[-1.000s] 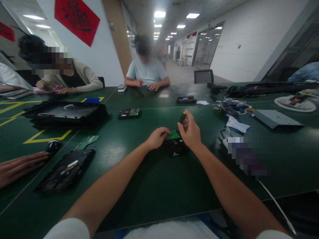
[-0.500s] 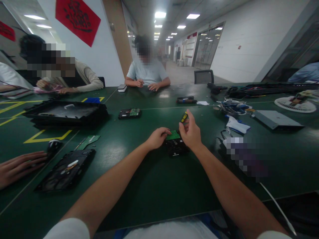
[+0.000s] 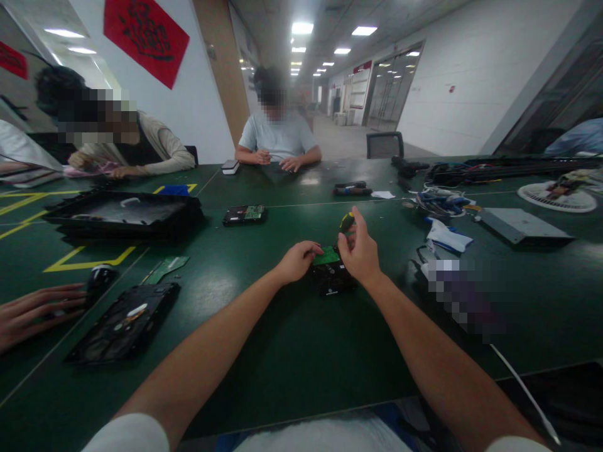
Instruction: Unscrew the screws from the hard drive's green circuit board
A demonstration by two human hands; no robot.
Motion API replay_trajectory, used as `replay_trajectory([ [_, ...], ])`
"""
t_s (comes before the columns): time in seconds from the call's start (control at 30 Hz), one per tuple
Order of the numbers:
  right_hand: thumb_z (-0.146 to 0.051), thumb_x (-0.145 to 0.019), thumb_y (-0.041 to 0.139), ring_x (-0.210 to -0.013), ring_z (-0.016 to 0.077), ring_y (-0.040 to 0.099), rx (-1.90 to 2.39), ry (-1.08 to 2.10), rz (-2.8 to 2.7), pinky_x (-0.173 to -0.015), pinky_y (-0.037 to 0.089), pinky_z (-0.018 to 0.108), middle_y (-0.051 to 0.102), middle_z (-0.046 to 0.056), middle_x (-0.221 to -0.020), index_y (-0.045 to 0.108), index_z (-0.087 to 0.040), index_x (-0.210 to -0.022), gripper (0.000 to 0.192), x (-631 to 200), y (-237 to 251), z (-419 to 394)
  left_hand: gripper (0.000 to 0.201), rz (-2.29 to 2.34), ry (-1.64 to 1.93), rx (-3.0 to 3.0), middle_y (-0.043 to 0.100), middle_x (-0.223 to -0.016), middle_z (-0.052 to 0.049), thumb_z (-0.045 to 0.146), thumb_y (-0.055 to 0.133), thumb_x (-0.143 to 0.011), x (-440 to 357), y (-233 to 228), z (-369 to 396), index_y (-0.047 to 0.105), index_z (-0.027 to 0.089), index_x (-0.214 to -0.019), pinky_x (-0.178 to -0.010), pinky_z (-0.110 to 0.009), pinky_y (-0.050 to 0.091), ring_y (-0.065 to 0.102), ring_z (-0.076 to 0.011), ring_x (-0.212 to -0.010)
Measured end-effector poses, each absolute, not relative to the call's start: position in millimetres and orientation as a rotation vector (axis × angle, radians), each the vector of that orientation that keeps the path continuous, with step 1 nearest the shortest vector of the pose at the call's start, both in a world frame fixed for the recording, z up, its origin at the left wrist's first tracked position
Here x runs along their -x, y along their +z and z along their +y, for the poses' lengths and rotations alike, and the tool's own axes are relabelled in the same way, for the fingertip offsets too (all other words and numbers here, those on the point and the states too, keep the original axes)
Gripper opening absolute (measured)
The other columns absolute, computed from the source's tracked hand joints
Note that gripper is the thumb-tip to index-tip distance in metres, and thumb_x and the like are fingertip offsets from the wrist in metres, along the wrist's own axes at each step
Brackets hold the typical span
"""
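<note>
A small black hard drive [image 3: 332, 279] with a green circuit board [image 3: 326, 255] on top lies on the dark green table [image 3: 282, 351] in front of me. My left hand [image 3: 296, 260] rests on the drive's left edge, fingers curled against the board. My right hand [image 3: 360, 251] is shut on a screwdriver [image 3: 347, 221] with a black and yellow handle, held upright over the drive's right side. Its tip is hidden behind my fingers.
An opened drive [image 3: 125, 323] and a loose green board [image 3: 166, 268] lie at left, near another person's hand [image 3: 32, 311] by a mouse [image 3: 100, 276]. A black tray [image 3: 125, 213], another drive [image 3: 245, 214], cables [image 3: 440, 201] and a grey box [image 3: 522, 225] lie around. Two people sit across.
My right hand has turned the screwdriver slightly; its handle sits a little differently between my fingers. The other person's hand at left has shifted slightly. My left hand stays put.
</note>
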State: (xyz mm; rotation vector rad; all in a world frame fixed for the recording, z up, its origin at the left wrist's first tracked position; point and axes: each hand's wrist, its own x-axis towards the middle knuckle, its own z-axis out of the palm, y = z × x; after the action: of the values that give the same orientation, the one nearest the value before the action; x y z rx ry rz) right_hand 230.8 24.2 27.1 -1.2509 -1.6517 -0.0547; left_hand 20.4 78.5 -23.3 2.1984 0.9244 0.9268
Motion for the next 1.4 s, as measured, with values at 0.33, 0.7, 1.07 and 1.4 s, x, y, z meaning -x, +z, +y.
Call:
replay_trajectory([
  [0.33,-0.032,-0.096,0.055,-0.082,0.0236,0.072,1.263,-0.082,-1.656,-0.079,0.063,0.045,0.067,0.013,-0.125,0.025,-0.027,-0.159,0.07,-231.3,27.8,24.0,0.027,0.908,0.944,-2.208,0.069,-0.123,-0.007,0.009,0.053,-0.092,-19.6,-27.3,80.9,0.073,0.022,-0.106,-0.109,-0.046,0.048,0.063,-0.0217,-0.117],
  [0.7,-0.029,-0.096,0.055,-0.098,0.0268,0.071,1.251,-0.071,-1.696,-0.082,0.062,0.045,0.066,0.013,-0.129,0.026,-0.027,-0.158,0.069,-230.2,29.1,23.4,0.026,0.904,0.939,-2.198,0.069,-0.123,-0.007,0.009,0.053,-0.093,-19.2,-27.0,80.1,0.072,0.021,-0.106,-0.109,-0.045,0.047,0.063,-0.0218,-0.118],
  [1.07,-0.032,-0.096,0.057,-0.086,0.0236,0.071,1.245,-0.056,-1.675,-0.08,0.062,0.043,0.068,0.012,-0.124,0.032,-0.027,-0.157,0.066,-231.4,29.6,23.2,0.026,0.903,0.943,-2.213,0.069,-0.122,-0.006,0.009,0.054,-0.092,-19.2,-27.9,81.2,0.072,0.022,-0.105,-0.109,-0.045,0.048,0.063,-0.0216,-0.117],
  [1.4,-0.033,-0.096,0.057,-0.093,0.0253,0.07,1.235,-0.092,-1.684,-0.083,0.062,0.045,0.067,0.012,-0.124,0.032,-0.026,-0.157,0.066,-231.2,29.8,23.6,0.026,0.895,0.932,-2.21,0.069,-0.123,-0.007,0.009,0.053,-0.093,-19.1,-26.1,80.5,0.073,0.021,-0.105,-0.109,-0.045,0.048,0.063,-0.0222,-0.118],
])
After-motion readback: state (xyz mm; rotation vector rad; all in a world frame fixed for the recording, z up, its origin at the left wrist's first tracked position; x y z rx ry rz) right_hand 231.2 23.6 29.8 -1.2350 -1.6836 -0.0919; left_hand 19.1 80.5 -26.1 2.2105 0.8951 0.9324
